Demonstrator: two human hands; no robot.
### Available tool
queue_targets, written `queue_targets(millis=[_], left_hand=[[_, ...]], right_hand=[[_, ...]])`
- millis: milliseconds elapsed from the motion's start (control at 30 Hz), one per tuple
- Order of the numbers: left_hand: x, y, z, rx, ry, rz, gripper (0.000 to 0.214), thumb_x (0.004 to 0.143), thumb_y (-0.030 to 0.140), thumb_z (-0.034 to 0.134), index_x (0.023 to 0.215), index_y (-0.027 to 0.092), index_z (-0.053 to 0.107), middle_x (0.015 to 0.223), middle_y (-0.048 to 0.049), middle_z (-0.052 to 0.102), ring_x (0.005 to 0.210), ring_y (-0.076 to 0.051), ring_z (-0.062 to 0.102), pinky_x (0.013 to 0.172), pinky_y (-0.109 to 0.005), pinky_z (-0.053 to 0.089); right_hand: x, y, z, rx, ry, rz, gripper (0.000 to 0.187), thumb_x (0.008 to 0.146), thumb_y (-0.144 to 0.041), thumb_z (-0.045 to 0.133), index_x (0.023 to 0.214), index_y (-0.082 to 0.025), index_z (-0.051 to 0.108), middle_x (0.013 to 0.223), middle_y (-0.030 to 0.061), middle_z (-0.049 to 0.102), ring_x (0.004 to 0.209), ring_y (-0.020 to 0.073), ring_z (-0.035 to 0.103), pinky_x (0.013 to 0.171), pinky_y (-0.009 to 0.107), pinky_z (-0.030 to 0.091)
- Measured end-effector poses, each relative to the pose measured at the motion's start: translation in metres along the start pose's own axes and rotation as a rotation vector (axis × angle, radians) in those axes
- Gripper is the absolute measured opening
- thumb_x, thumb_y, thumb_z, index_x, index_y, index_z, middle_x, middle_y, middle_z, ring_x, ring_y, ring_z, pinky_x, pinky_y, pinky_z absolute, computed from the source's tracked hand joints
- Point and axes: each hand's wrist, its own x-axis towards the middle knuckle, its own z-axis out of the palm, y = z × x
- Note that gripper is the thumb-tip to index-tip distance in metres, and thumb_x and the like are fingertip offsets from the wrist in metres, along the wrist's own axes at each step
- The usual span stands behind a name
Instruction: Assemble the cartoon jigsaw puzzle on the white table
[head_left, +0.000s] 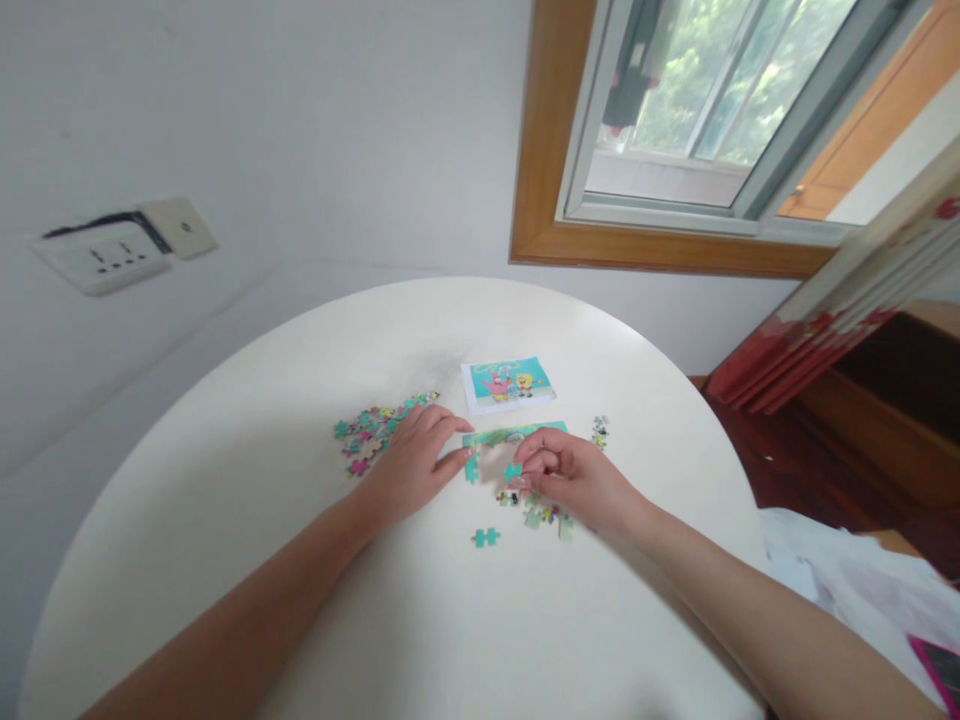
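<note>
Between the thumb and fingers of my right hand [566,474] is a teal jigsaw piece [513,473], held just above the table. My left hand [420,452] lies with its fingers apart by the left edge of a partly joined puzzle [471,466], whose teal top strip runs toward my right hand. Left of that hand spreads a pile of mixed jigsaw pieces [367,440]. Two teal pieces [486,538] sit nearer to me. More loose pieces [534,516] lie under and below my right hand, partly hidden by it. A picture card [511,384] with two cartoon figures rests beyond the puzzle.
Everything lies on a round white table [315,620] against a white wall. A few pieces [601,431] sit to the right of the puzzle. On the wall at left is a power socket [112,255]. White plastic bags [847,580] are beyond the table's right edge.
</note>
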Motion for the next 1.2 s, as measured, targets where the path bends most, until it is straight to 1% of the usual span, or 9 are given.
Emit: queue_targets(millis=[100,267,500,667,833,933,1033,1100,1200], left_hand=[[0.000,-0.001,0.000,0.013,-0.005,-0.003,0.020,0.092,0.029,0.053,0.110,0.020,0.058,0.106,-0.0066,0.059,0.105,-0.025,0.051,0.095,-0.041,0.040],[-0.002,-0.002,0.001,-0.002,-0.008,-0.019,0.021,0.092,0.030,0.053,0.110,0.021,0.058,0.108,-0.0070,0.059,0.106,-0.025,0.051,0.096,-0.043,0.040],[-0.002,0.000,0.000,-0.012,-0.003,-0.025,0.021,0.091,0.031,0.054,0.109,0.021,0.058,0.106,-0.0067,0.059,0.105,-0.026,0.051,0.094,-0.042,0.040],[-0.002,0.000,0.000,-0.009,0.005,-0.023,0.021,0.091,0.031,0.054,0.109,0.021,0.059,0.106,-0.0066,0.059,0.105,-0.025,0.051,0.095,-0.042,0.040],[-0.001,0.001,0.000,-0.009,-0.004,-0.028,0.020,0.091,0.029,0.054,0.109,0.021,0.059,0.105,-0.0063,0.059,0.104,-0.025,0.051,0.094,-0.041,0.041],[-0.001,0.001,0.000,-0.021,0.001,-0.034,0.020,0.091,0.030,0.053,0.109,0.022,0.059,0.106,-0.0060,0.059,0.105,-0.025,0.051,0.095,-0.042,0.041],[-0.001,0.001,0.000,-0.028,0.003,-0.039,0.021,0.091,0.030,0.053,0.109,0.022,0.059,0.106,-0.0061,0.059,0.105,-0.025,0.051,0.096,-0.042,0.040],[-0.001,0.001,0.000,-0.027,0.000,-0.036,0.021,0.091,0.031,0.054,0.109,0.022,0.059,0.106,-0.0062,0.059,0.105,-0.025,0.051,0.096,-0.042,0.040],[-0.001,0.001,-0.001,-0.019,-0.003,-0.028,0.021,0.091,0.030,0.054,0.110,0.022,0.058,0.106,-0.0062,0.059,0.106,-0.025,0.051,0.095,-0.042,0.040]], right_hand=[[0.001,0.001,-0.001,-0.018,0.012,-0.013,0.028,0.076,-0.028,0.071,0.101,-0.018,0.066,0.074,0.0002,0.071,0.058,0.0100,0.059,0.050,0.020,0.037],[0.002,0.005,-0.002,0.045,-0.009,0.009,0.028,0.075,-0.030,0.072,0.101,-0.019,0.070,0.078,0.0013,0.071,0.064,0.0114,0.063,0.053,0.021,0.041],[0.003,0.007,-0.003,0.144,-0.048,-0.002,0.029,0.074,-0.035,0.075,0.099,-0.020,0.070,0.080,0.0002,0.072,0.075,0.0136,0.067,0.072,0.028,0.051],[0.003,0.006,-0.004,0.186,-0.053,0.033,0.034,0.073,-0.036,0.077,0.100,-0.019,0.067,0.081,0.0006,0.072,0.074,0.0136,0.069,0.068,0.025,0.051],[0.002,0.001,-0.003,0.223,-0.083,0.046,0.033,0.073,-0.036,0.078,0.094,-0.019,0.057,0.077,0.0007,0.073,0.071,0.0139,0.070,0.066,0.024,0.050],[-0.001,0.001,-0.002,0.126,-0.072,-0.009,0.029,0.076,-0.035,0.074,0.091,-0.020,0.054,0.075,0.0003,0.072,0.071,0.0149,0.070,0.065,0.025,0.049],[-0.004,0.001,-0.002,-0.117,0.029,-0.119,0.020,0.079,-0.028,0.070,0.090,-0.020,0.056,0.077,0.0003,0.070,0.073,0.0141,0.067,0.063,0.024,0.047],[-0.006,0.000,-0.002,-0.251,0.091,-0.185,0.017,0.078,-0.025,0.069,0.089,-0.020,0.057,0.078,-0.0001,0.068,0.074,0.0136,0.066,0.066,0.024,0.047],[-0.007,-0.002,-0.003,-0.332,0.167,-0.235,0.019,0.076,-0.027,0.072,0.087,-0.020,0.057,0.078,-0.0010,0.067,0.075,0.0142,0.065,0.071,0.026,0.048]])
